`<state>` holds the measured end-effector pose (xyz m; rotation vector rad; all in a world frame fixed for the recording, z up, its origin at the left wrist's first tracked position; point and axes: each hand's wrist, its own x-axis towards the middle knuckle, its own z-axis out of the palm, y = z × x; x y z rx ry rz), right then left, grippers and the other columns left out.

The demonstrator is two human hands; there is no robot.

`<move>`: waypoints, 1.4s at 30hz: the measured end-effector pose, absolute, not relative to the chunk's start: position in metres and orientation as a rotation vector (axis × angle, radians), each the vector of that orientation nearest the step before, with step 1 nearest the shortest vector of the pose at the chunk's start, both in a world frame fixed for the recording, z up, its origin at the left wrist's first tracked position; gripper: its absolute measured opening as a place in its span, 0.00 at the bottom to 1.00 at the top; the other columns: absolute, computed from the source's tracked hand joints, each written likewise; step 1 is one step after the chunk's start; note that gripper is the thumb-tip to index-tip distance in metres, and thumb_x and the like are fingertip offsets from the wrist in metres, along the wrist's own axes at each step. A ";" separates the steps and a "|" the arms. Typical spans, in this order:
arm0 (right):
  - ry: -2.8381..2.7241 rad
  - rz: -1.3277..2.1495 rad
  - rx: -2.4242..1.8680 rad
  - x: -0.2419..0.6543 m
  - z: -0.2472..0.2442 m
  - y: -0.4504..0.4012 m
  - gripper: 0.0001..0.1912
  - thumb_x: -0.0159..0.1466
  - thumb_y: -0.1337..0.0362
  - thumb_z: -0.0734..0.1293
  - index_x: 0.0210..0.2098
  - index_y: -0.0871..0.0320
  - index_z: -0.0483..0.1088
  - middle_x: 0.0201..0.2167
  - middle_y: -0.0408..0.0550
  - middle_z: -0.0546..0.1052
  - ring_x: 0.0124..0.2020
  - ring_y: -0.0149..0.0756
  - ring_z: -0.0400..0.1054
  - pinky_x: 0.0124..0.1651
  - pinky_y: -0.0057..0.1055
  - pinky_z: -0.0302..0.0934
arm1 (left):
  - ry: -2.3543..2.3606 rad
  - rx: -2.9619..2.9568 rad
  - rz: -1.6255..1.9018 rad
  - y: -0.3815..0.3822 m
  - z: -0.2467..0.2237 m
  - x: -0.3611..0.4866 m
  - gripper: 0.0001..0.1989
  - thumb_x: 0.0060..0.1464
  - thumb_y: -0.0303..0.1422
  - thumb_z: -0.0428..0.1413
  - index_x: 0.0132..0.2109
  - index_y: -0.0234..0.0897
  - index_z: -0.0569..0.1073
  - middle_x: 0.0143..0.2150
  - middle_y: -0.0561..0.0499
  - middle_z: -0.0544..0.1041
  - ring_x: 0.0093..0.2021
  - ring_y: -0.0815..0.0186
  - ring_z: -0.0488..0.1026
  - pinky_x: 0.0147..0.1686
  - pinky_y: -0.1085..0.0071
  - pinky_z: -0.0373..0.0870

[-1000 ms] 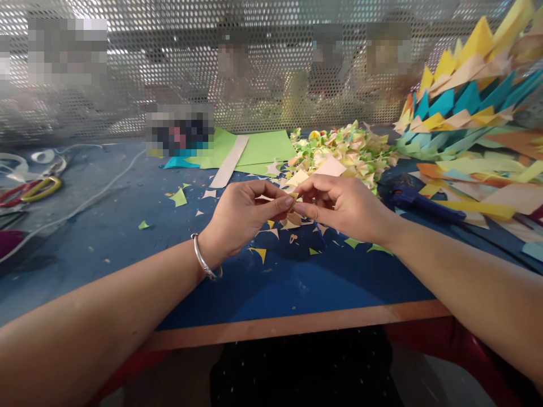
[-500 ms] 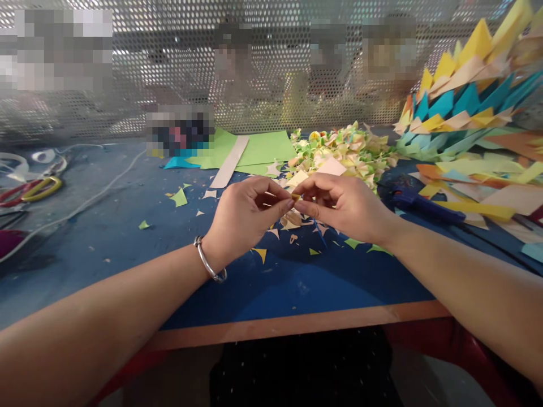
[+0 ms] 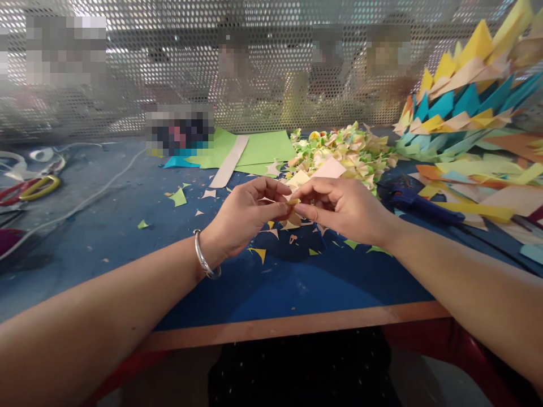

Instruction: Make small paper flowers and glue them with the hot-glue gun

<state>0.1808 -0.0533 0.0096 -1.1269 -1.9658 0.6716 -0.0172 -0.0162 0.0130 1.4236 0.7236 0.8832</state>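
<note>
Fingertips of both hands meet over the middle of the blue table (image 3: 297,288). A small yellow paper piece (image 3: 293,202) is pinched between them. My left hand (image 3: 250,216), with a silver bangle at the wrist, grips it from the left. From the right, my right hand (image 3: 345,210) holds it between thumb and index finger. Behind the hands lies a heap of small folded paper pieces (image 3: 348,150) in green, cream and pink. Paper scraps, among them a yellow one (image 3: 261,255), lie around and below the hands.
Green sheets (image 3: 267,148) and a pale strip (image 3: 231,161) lie behind my left hand. A blue glue gun (image 3: 424,204) is at the right, below a tall folded-paper construction (image 3: 470,104). Scissors (image 3: 42,188) and a white cable (image 3: 106,189) are at the left. Perforated metal (image 3: 263,102) stands behind.
My left hand has shifted slightly down and its fingers have loosened a little. More of the yellow piece shows between the fingertips. My right hand has barely moved.
</note>
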 end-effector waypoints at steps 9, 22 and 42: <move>-1.954 0.711 -1.118 0.180 0.009 -0.054 0.10 0.64 0.60 0.69 0.42 0.59 0.76 0.27 0.43 0.74 0.23 0.27 0.63 0.24 0.25 0.58 | 0.716 1.454 0.813 -0.017 0.013 -0.018 0.13 0.46 0.24 0.63 0.42 0.31 0.74 0.34 0.51 0.76 0.33 0.70 0.75 0.37 0.71 0.70; -1.956 0.783 -1.100 0.178 0.011 -0.057 0.12 0.64 0.61 0.69 0.45 0.60 0.76 0.29 0.46 0.75 0.24 0.28 0.65 0.23 0.26 0.58 | 0.677 1.504 0.751 -0.019 0.015 -0.018 0.22 0.46 0.26 0.63 0.50 0.31 0.72 0.39 0.46 0.79 0.38 0.67 0.76 0.38 0.70 0.71; -1.927 0.878 -1.077 0.178 0.016 -0.058 0.11 0.66 0.61 0.68 0.45 0.60 0.74 0.27 0.44 0.76 0.20 0.25 0.67 0.24 0.24 0.63 | 0.636 1.361 0.731 -0.018 0.018 -0.020 0.13 0.46 0.21 0.62 0.41 0.33 0.74 0.32 0.52 0.77 0.31 0.72 0.74 0.34 0.74 0.70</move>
